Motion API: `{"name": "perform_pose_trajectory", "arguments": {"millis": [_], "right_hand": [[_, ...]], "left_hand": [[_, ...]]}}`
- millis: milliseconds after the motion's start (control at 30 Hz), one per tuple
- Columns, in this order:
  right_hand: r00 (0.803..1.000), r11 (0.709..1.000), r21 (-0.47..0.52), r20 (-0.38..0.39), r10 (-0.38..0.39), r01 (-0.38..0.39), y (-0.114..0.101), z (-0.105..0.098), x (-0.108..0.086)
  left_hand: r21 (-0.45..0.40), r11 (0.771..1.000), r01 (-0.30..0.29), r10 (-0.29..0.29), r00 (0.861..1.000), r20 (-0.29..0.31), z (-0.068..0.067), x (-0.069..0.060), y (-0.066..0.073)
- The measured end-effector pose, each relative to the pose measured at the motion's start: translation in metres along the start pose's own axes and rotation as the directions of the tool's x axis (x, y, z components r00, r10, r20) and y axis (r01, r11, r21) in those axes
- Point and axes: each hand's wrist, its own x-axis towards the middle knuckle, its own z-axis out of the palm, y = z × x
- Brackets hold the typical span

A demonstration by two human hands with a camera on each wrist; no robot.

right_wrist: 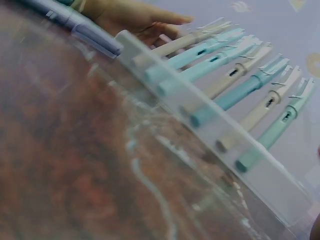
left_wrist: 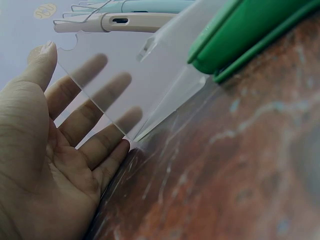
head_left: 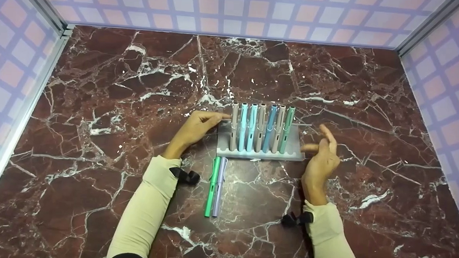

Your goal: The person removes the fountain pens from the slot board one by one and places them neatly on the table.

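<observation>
A clear pen stand [head_left: 261,156] holds a row of several capped pens [head_left: 259,130] in taupe, light blue, blue and green, leaning with their clips upward. At its left end is my left hand [head_left: 199,130]; in the left wrist view the fairly straight fingers [left_wrist: 75,127] show partly through the clear side panel, the thumb near its upper corner. My right hand [head_left: 321,166] is beside the stand's right end, fingers spread and holding nothing. A green pen [head_left: 212,187] and a lavender pen [head_left: 219,188] lie side by side in front of the stand's left end.
The stand rests on a dark red marbled tabletop [head_left: 112,83]. Checkered panels [head_left: 233,12] wall off the back and both sides, with metal rails at the corners. Black straps [head_left: 187,177] are on both wrists.
</observation>
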Motion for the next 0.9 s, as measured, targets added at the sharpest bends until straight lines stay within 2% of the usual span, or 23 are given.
{"name": "perform_pose_trajectory", "arguments": {"millis": [100,167,333,600,733,900], "right_hand": [[0.995,0.996,0.017,0.043,-0.086,0.086,0.001,0.003,-0.003],[0.992,0.995,0.02,0.078,-0.102,0.1,0.001,0.005,-0.006],[0.978,0.996,0.04,0.19,-0.087,0.08,0.004,0.005,-0.009],[0.936,0.997,-0.065,0.35,-0.02,0.046,0.006,0.005,-0.012],[0.917,0.99,-0.132,0.398,0.004,0.053,0.006,0.005,-0.012],[0.903,0.985,-0.155,0.43,-0.006,0.081,0.007,0.006,-0.012]], "left_hand": [[0.012,1.0,-0.007,0.007,1.0,0.001,0.0,0.0,0.0],[0.011,1.0,-0.01,0.01,1.0,0.001,0.0,0.0,-0.001],[-0.011,1.0,0.0,0.0,1.0,-0.005,0.0,0.0,-0.001],[-0.012,1.0,0.024,-0.024,1.0,0.001,0.0,0.001,0.003],[-0.003,0.999,0.037,-0.037,0.999,0.001,0.0,0.001,0.005],[-0.012,1.0,0.024,-0.024,1.0,0.004,0.0,0.0,0.005]]}}
